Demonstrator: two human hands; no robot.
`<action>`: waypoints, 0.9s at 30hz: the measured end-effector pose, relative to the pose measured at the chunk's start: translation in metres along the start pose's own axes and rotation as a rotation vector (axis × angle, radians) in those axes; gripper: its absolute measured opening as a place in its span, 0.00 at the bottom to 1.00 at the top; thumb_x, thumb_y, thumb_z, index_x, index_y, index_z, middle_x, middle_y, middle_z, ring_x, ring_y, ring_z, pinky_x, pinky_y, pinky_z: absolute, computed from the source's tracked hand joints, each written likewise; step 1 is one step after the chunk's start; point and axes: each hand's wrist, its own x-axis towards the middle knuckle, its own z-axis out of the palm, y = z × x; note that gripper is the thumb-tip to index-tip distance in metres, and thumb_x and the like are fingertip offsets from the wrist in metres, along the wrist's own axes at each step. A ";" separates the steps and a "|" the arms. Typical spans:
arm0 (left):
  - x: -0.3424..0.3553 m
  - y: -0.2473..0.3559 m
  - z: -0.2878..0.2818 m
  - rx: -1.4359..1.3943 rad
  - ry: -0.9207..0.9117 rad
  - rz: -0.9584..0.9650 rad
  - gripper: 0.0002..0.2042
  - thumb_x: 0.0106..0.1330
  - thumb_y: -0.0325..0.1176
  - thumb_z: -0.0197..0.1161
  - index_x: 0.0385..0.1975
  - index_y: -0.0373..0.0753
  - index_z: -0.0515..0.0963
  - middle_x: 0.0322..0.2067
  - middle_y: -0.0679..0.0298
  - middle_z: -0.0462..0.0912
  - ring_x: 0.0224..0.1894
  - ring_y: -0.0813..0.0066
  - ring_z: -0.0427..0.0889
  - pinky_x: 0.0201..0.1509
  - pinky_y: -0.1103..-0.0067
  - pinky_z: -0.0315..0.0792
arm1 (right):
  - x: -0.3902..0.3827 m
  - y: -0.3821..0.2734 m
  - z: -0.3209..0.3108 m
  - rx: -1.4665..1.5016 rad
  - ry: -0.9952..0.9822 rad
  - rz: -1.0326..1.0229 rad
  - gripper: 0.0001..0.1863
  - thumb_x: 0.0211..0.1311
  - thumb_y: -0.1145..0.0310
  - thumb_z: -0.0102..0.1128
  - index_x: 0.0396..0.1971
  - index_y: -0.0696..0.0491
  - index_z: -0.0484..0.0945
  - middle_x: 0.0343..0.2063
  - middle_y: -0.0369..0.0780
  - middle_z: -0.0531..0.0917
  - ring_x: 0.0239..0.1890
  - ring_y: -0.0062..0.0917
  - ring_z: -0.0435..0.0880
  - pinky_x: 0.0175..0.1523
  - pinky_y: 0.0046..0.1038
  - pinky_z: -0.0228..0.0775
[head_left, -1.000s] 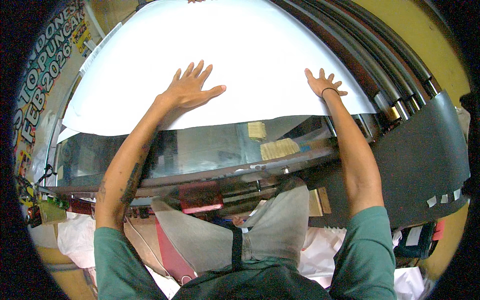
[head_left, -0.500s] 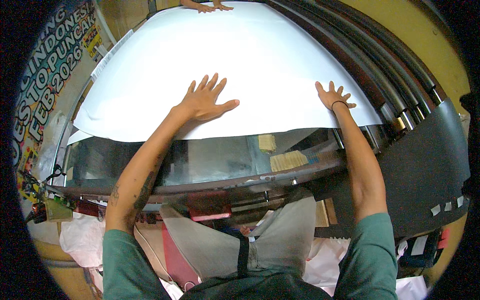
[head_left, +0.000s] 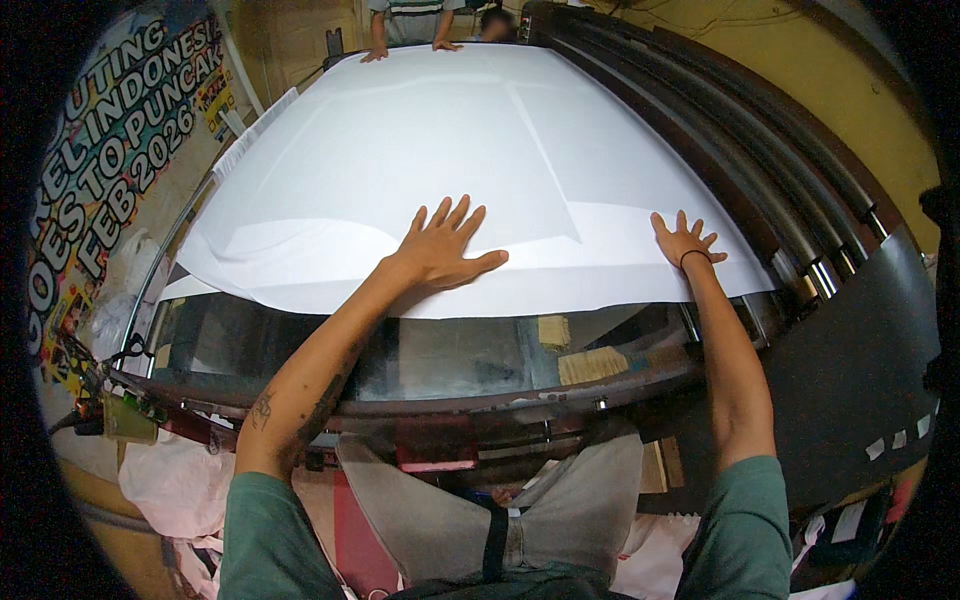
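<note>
A wide white sheet [head_left: 350,150], fabric or paper, lies over a long table-like machine. The outline of a greyer panel with straight edges shows on or through it. My left hand [head_left: 445,245] rests flat on its near part, fingers spread. Farther right, close to the sheet's right edge, my right hand [head_left: 687,240] also presses down with fingers apart and a dark band round the wrist. Neither hand holds anything. At the far end, a co-worker's two hands [head_left: 447,45] touch the sheet's far edge.
Long dark rollers [head_left: 765,140] run along the right side. Nearer me, the machine's dark glossy bed [head_left: 440,360] shows below the sheet's edge, with tan patches. A black sheet [head_left: 830,370] hangs at the right. A printed banner [head_left: 130,150] stands left; pale cloth [head_left: 175,485] lies below.
The view has tilted up, showing more of the co-worker, whose hands are now farther apart. The sheet looks less glaring, and the panel's outline shows. My hands stay spread on it.
</note>
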 end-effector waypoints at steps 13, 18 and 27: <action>-0.004 0.005 -0.002 -0.008 0.008 0.041 0.51 0.64 0.77 0.34 0.75 0.37 0.47 0.75 0.45 0.42 0.78 0.46 0.38 0.78 0.50 0.34 | 0.004 0.007 -0.003 0.004 -0.018 -0.002 0.51 0.57 0.21 0.32 0.77 0.34 0.46 0.78 0.42 0.40 0.78 0.51 0.34 0.71 0.71 0.21; -0.006 0.006 0.000 -0.018 0.027 0.058 0.50 0.65 0.76 0.35 0.75 0.37 0.47 0.75 0.44 0.42 0.78 0.45 0.38 0.78 0.50 0.35 | 0.009 0.008 0.001 -0.027 0.014 0.005 0.50 0.59 0.22 0.30 0.77 0.34 0.45 0.78 0.43 0.40 0.78 0.51 0.33 0.72 0.70 0.22; -0.002 0.012 0.003 -0.008 0.035 0.074 0.49 0.66 0.75 0.35 0.75 0.38 0.47 0.75 0.44 0.43 0.77 0.43 0.40 0.78 0.49 0.36 | 0.018 0.004 -0.003 0.054 -0.103 -0.033 0.52 0.59 0.20 0.26 0.77 0.38 0.46 0.77 0.46 0.43 0.78 0.52 0.35 0.74 0.66 0.28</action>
